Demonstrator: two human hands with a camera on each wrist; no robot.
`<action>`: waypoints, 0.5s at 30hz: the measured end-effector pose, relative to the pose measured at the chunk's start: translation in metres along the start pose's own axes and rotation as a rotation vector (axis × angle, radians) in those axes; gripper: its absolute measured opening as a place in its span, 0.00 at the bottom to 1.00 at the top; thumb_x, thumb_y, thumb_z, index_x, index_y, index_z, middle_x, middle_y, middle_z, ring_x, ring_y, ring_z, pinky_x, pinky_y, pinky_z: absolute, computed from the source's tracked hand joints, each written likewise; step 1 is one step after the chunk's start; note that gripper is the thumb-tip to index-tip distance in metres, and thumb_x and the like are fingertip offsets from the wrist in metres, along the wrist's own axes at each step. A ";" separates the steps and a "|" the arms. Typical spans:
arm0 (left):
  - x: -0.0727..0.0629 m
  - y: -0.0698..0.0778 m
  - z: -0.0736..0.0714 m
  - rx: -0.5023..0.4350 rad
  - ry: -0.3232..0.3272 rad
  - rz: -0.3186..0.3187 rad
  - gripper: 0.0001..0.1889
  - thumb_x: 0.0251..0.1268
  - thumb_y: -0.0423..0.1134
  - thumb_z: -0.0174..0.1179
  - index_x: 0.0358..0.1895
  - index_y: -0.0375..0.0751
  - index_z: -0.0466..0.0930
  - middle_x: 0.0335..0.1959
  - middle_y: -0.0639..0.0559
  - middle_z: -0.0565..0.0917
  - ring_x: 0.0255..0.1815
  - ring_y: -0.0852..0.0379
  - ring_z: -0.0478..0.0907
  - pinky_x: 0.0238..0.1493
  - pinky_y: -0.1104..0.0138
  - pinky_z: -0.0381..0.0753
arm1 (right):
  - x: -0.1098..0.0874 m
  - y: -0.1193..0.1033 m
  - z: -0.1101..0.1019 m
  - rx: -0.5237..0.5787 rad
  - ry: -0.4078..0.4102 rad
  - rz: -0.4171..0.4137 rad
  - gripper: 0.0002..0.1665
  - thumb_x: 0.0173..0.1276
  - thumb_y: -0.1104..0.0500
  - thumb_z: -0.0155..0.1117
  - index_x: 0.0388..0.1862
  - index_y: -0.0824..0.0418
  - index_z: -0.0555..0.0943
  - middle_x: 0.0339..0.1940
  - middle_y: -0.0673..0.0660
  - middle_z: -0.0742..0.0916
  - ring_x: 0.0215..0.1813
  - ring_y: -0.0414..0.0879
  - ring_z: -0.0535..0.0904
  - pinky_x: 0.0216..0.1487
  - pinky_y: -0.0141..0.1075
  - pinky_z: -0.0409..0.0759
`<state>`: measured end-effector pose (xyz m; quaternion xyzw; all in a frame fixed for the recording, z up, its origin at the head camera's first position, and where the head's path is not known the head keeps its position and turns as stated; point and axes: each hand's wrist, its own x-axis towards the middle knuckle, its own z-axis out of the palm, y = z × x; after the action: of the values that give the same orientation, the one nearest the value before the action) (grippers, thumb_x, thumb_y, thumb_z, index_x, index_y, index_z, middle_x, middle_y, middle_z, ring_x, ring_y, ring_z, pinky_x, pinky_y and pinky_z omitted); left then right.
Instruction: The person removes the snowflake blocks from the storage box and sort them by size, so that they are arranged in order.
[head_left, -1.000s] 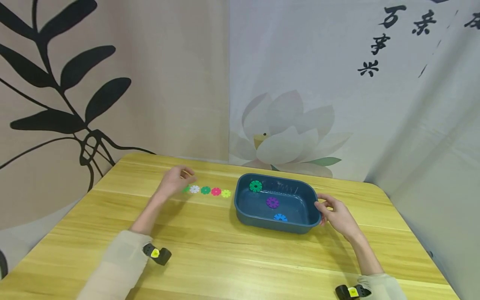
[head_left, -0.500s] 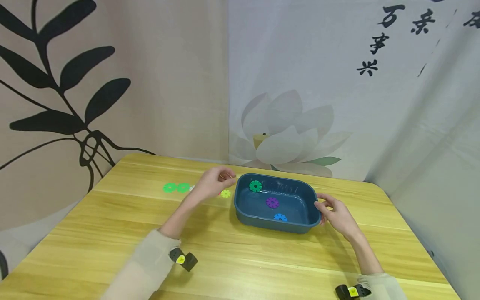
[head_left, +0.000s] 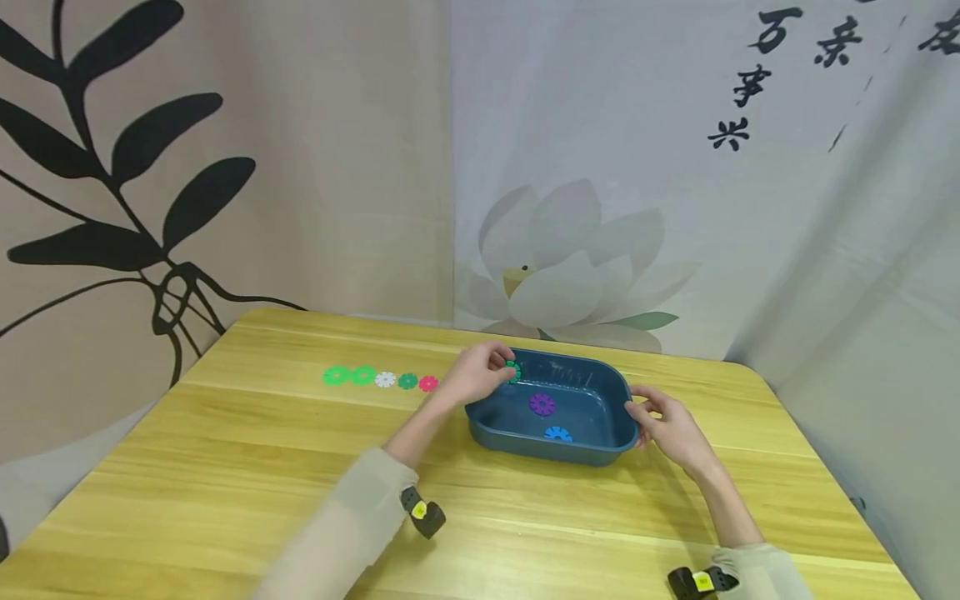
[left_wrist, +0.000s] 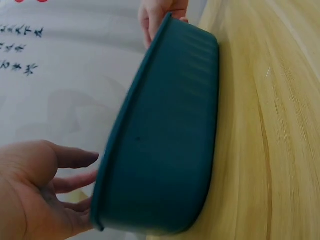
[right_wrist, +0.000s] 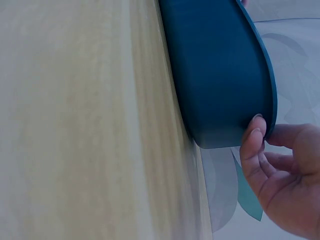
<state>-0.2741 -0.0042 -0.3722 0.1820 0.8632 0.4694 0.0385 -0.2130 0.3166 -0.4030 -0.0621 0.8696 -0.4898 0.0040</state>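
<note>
A dark blue plastic basin (head_left: pixel 540 446) stands on the wooden table. In it lie a green notched disc (head_left: pixel 515 369), a purple notched disc (head_left: pixel 542 405) and a blue notched disc (head_left: pixel 558 434). My left hand (head_left: pixel 474 373) is over the basin's far left corner, partly covering the green disc. In the left wrist view its fingers (left_wrist: pixel 75 157) are apart beside the rim, and nothing shows between them. My right hand (head_left: pixel 673 429) pinches the basin's right rim between thumb and fingers; the right wrist view shows its fingertips (right_wrist: pixel 257 125) against the outer wall.
Left of the basin runs a row of notched discs: two light green discs (head_left: pixel 350 376), a white disc (head_left: pixel 386 380), a dark green disc (head_left: pixel 408 382) and a pink disc (head_left: pixel 428 383). A printed curtain (head_left: pixel 360 167) hangs behind the table (head_left: pixel 247 467).
My left hand has moved right, from above the row of discs to the basin's left corner, and now hides the yellow disc. The right hand keeps its grip on the rim.
</note>
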 end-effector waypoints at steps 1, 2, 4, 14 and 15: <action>0.002 0.000 0.003 0.005 0.010 -0.010 0.14 0.72 0.34 0.61 0.55 0.30 0.79 0.49 0.39 0.82 0.51 0.45 0.79 0.55 0.54 0.79 | 0.000 0.000 0.000 0.002 -0.001 0.001 0.29 0.79 0.58 0.58 0.71 0.73 0.66 0.36 0.64 0.82 0.24 0.55 0.80 0.31 0.44 0.84; 0.004 0.000 0.006 0.010 0.020 -0.022 0.14 0.71 0.33 0.61 0.55 0.30 0.79 0.50 0.38 0.81 0.52 0.44 0.78 0.57 0.53 0.78 | 0.000 0.000 0.000 0.003 -0.002 0.002 0.30 0.79 0.58 0.58 0.71 0.73 0.66 0.36 0.64 0.82 0.24 0.55 0.80 0.32 0.44 0.84; 0.008 0.000 0.011 0.024 0.035 -0.041 0.15 0.71 0.33 0.61 0.56 0.29 0.78 0.52 0.36 0.80 0.53 0.43 0.77 0.59 0.52 0.77 | 0.000 0.000 0.000 0.003 -0.001 0.004 0.30 0.79 0.57 0.58 0.71 0.73 0.66 0.35 0.63 0.81 0.24 0.56 0.80 0.32 0.44 0.84; 0.018 0.001 0.029 0.137 0.022 -0.102 0.20 0.69 0.34 0.63 0.61 0.31 0.75 0.59 0.36 0.77 0.56 0.44 0.73 0.61 0.52 0.75 | 0.000 0.000 0.001 -0.008 0.002 0.000 0.29 0.79 0.57 0.58 0.70 0.73 0.67 0.34 0.63 0.81 0.23 0.52 0.80 0.32 0.45 0.83; 0.018 0.000 0.030 0.140 0.008 -0.104 0.20 0.70 0.34 0.63 0.61 0.31 0.75 0.60 0.36 0.77 0.57 0.44 0.74 0.61 0.52 0.75 | 0.000 0.000 0.001 -0.007 0.001 0.000 0.29 0.79 0.57 0.58 0.70 0.73 0.67 0.34 0.63 0.81 0.23 0.53 0.80 0.32 0.45 0.84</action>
<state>-0.2840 0.0266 -0.3871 0.1373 0.9024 0.4057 0.0468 -0.2128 0.3159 -0.4029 -0.0618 0.8714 -0.4867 0.0036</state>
